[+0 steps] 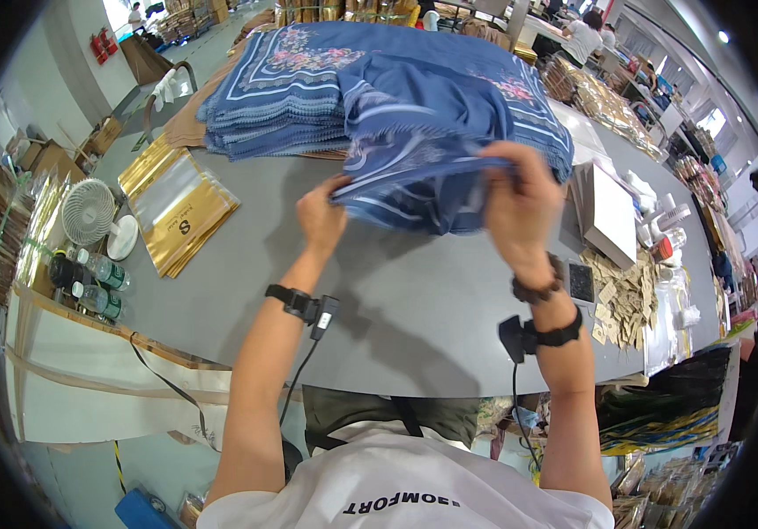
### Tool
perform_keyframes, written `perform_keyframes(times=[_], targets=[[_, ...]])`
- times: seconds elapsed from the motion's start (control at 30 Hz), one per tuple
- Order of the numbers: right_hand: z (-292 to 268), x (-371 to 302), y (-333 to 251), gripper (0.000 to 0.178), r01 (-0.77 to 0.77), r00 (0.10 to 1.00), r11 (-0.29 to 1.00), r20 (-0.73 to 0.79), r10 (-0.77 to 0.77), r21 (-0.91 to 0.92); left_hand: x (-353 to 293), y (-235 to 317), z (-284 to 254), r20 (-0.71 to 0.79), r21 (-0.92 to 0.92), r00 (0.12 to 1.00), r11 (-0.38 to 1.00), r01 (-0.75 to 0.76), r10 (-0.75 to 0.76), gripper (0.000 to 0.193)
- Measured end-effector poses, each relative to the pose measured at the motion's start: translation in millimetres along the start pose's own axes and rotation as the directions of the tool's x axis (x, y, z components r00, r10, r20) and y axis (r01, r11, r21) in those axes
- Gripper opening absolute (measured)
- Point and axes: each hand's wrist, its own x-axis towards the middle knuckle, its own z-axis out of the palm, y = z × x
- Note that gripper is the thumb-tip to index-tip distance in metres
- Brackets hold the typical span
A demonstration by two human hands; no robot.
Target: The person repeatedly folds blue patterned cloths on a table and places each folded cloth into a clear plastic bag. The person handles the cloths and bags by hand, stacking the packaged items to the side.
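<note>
A blue printed scarf with white border lines hangs between my two hands, its near part lifted and smeared by motion. My left hand pinches its left corner. At the right, my right hand grips the other end of the edge, its fingers partly blurred. The lifted scarf trails back onto a thick stack of folded blue scarves with pink flower patterns at the far side of the grey table.
Gold and clear packaging bags lie at the left, beside a white fan and plastic bottles. To the right are a white box, a heap of small tan tags and a dark square device. Other people work far behind.
</note>
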Motion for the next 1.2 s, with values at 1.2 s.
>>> perform_keyframes(times=[1.2], targets=[[-212,-212,29,0.023,-0.505,0.860,0.780,0.141,0.490,0.371,-144,22,-310,0.190,-0.050,0.982,0.998,0.035,-0.025,0.025]])
